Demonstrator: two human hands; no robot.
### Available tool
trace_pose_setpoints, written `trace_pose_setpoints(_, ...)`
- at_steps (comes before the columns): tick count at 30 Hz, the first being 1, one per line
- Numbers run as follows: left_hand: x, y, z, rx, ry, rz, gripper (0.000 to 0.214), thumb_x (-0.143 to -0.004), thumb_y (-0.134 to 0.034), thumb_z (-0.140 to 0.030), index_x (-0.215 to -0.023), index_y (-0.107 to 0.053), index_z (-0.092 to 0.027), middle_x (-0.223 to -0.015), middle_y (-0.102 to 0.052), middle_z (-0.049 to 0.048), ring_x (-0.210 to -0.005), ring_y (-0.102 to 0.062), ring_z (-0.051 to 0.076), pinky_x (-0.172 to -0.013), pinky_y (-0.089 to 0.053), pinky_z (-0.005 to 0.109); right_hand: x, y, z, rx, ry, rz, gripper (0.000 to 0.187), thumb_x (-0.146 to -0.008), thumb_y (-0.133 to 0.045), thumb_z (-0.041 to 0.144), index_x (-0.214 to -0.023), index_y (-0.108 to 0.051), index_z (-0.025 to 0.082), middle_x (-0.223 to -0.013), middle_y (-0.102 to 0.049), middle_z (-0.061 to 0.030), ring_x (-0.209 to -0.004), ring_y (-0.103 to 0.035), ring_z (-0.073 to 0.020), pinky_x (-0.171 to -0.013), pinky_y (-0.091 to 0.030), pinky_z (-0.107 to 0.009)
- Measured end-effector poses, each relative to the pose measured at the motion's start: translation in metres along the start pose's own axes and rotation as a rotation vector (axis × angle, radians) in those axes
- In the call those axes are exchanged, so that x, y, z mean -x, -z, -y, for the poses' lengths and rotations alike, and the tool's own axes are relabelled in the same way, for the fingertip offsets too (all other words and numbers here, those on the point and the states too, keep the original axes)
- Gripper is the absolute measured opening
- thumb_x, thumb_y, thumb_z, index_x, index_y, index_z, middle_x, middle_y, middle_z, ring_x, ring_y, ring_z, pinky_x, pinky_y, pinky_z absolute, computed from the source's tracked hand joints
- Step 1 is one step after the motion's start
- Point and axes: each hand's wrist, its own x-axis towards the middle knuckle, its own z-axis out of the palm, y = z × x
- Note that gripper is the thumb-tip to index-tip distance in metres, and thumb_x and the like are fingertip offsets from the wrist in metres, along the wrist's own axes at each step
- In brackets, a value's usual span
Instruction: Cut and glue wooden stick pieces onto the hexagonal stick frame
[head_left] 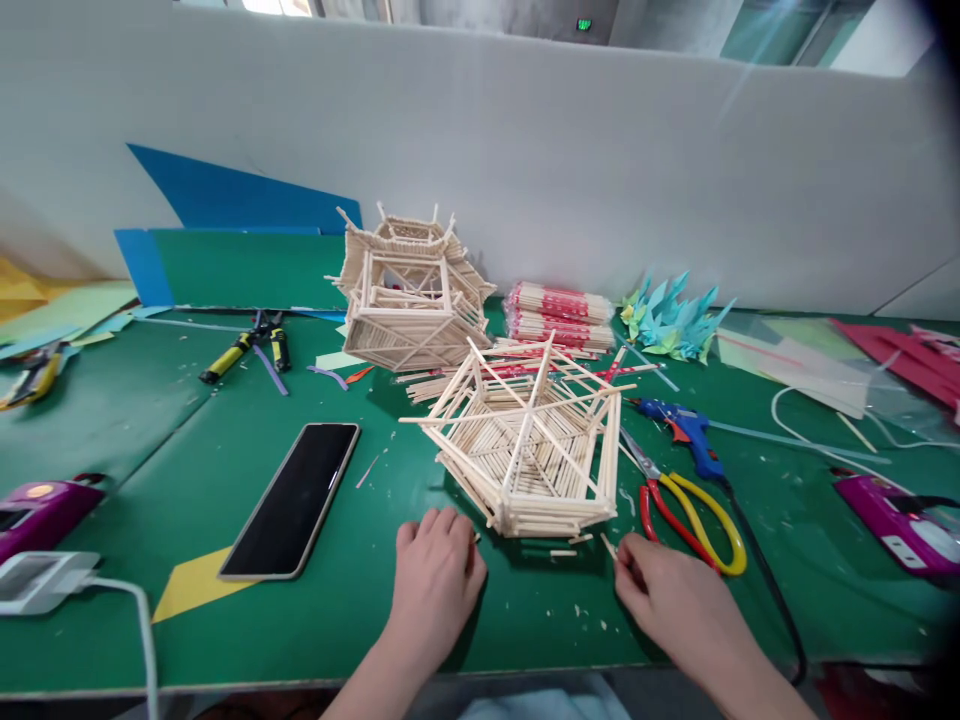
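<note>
One short stick (pixel 608 546) is pinched by the nearly closed right hand (pixel 667 588). The left hand (pixel 437 572) lies half curled on the green table (pixel 540 615); its grip I cannot tell. Just beyond both hands stands the stick frame (pixel 527 450).

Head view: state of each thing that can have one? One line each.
Left hand: palm down, fingers bent; grip unclear.
Right hand: pinching a short stick.
Phone: face up, screen dark, partly over yellow paper.
Pliers: handles spread.
Scissors: lying flat; blades' opening unclear.
Glue gun: on its side; heat not visible.
Front stick frame: open gaps on top.
Rear stick model: standing.
Stick packs: wrapped in clear plastic.
Green sign: lit.
</note>
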Motion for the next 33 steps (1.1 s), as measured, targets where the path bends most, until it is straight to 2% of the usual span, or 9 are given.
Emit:
trace_pose_setpoints(5, 0.017, -0.001, 0.004, 0.115, 0.012, -0.047, 0.019, -0.078, -0.04, -0.013, -0.065, -0.053, -0.018, -0.065, -0.061, 0.0036, -0.066, -0.057, 0.021, -0.065, -0.038, 0.034, -0.011, -0.005, -0.013, -0.103, -0.06, -0.126, 0.018, -0.081, -0.045, 0.023, -0.065, -0.055, 0.023, -0.055, -0.064, -0.0009, -0.05, -0.061, -0.0198, -0.043, -0.029, -0.026)
trace_pose_setpoints(9, 0.03, 0.005, 0.006, 0.269, 0.033, -0.099, 0.014, -0.078, -0.044, -0.017, -0.065, -0.05, -0.019, -0.06, -0.057, -0.0007, -0.058, -0.055, 0.014, -0.058, -0.043, 0.025, -0.014, 0.003, -0.026, -0.252, -0.117, -0.288, 0.023, -0.086, -0.042, 0.038, -0.08, -0.059, 0.025, -0.062, -0.066, 0.0, -0.052, -0.061, -0.0184, -0.046, -0.04, -0.027)
trace_pose_setpoints(12, 0.038, 0.018, 0.0, 0.731, 0.123, -0.119, 0.016, -0.079, -0.049, -0.025, -0.064, -0.049, -0.02, -0.057, -0.051, -0.0031, -0.054, -0.05, 0.012, -0.052, -0.042, 0.02, -0.016, 0.012, -0.038, -0.371, -0.146, -0.412, 0.028, -0.086, -0.041, 0.045, -0.092, -0.058, 0.024, -0.076, -0.068, -0.0016, -0.062, -0.063, -0.0161, -0.057, -0.047, -0.025)
trace_pose_setpoints(15, 0.043, 0.033, -0.009, 1.269, 0.337, -0.101, 0.016, -0.078, -0.057, -0.035, -0.074, -0.053, -0.019, -0.055, -0.049, -0.0055, -0.046, -0.045, 0.009, -0.044, -0.037, 0.018, -0.025, 0.02, -0.041, -0.572, -0.145, -0.549, 0.031, -0.084, -0.047, 0.044, -0.105, -0.056, 0.023, -0.087, -0.066, -0.0032, -0.075, -0.062, -0.016, -0.067, -0.049, -0.025)
trace_pose_setpoints(20, 0.034, 0.05, -0.019, 1.662, 0.413, 0.0, 0.017, -0.082, -0.056, -0.034, -0.079, -0.05, -0.018, -0.056, -0.058, -0.0049, -0.036, -0.042, 0.003, -0.041, -0.03, 0.016, -0.055, 0.035, -0.025, -0.705, 0.087, -0.647, 0.042, -0.086, -0.047, 0.038, -0.126, -0.046, 0.027, -0.126, -0.05, -0.0071, -0.109, -0.051, -0.0229, -0.09, -0.041, -0.038)
trace_pose_setpoints(23, 0.024, 0.053, -0.021, 1.722, 0.389, -0.038, 0.017, -0.084, -0.054, -0.033, -0.077, -0.05, -0.018, -0.062, -0.062, -0.0017, -0.046, -0.052, 0.008, -0.051, -0.039, 0.02, -0.067, 0.039, -0.014, -0.658, 0.248, -0.559, 0.039, -0.088, -0.043, 0.035, -0.126, -0.047, 0.029, -0.136, -0.041, -0.0046, -0.124, -0.038, -0.0243, -0.101, -0.031, -0.043)
trace_pose_setpoints(26, 0.018, 0.049, -0.023, 1.626, 0.38, -0.172, 0.017, -0.084, -0.054, -0.032, -0.077, -0.054, -0.017, -0.07, -0.063, 0.0008, -0.067, -0.057, 0.012, -0.065, -0.043, 0.023, -0.071, 0.033, -0.008, -0.626, 0.329, -0.499, 0.034, -0.088, -0.043, 0.033, -0.121, -0.053, 0.029, -0.135, -0.04, -0.004, -0.126, -0.035, -0.0249, -0.102, -0.027, -0.045)
trace_pose_setpoints(29, 0.016, 0.043, -0.025, 1.555, 0.403, -0.265, 0.016, -0.081, -0.058, -0.034, -0.081, -0.058, -0.017, -0.086, -0.063, 0.003, -0.081, -0.056, 0.015, -0.071, -0.043, 0.024, -0.071, 0.024, -0.004, -0.615, 0.364, -0.574, 0.028, -0.088, -0.043, 0.03, -0.111, -0.058, 0.027, -0.129, -0.044, -0.0052, -0.122, -0.036, -0.0262, -0.099, -0.029, -0.047)
trace_pose_setpoints(33, 0.016, 0.039, -0.025, 1.577, 0.427, -0.265, 0.02, -0.079, -0.059, -0.037, -0.08, -0.059, -0.017, -0.1, -0.062, 0.006, -0.09, -0.056, 0.018, -0.076, -0.045, 0.027, -0.07, 0.017, 0.001, -0.612, 0.365, -0.688, 0.021, -0.086, -0.043, 0.028, -0.095, -0.061, 0.025, -0.116, -0.049, -0.0059, -0.112, -0.042, -0.0269, -0.091, -0.033, -0.048)
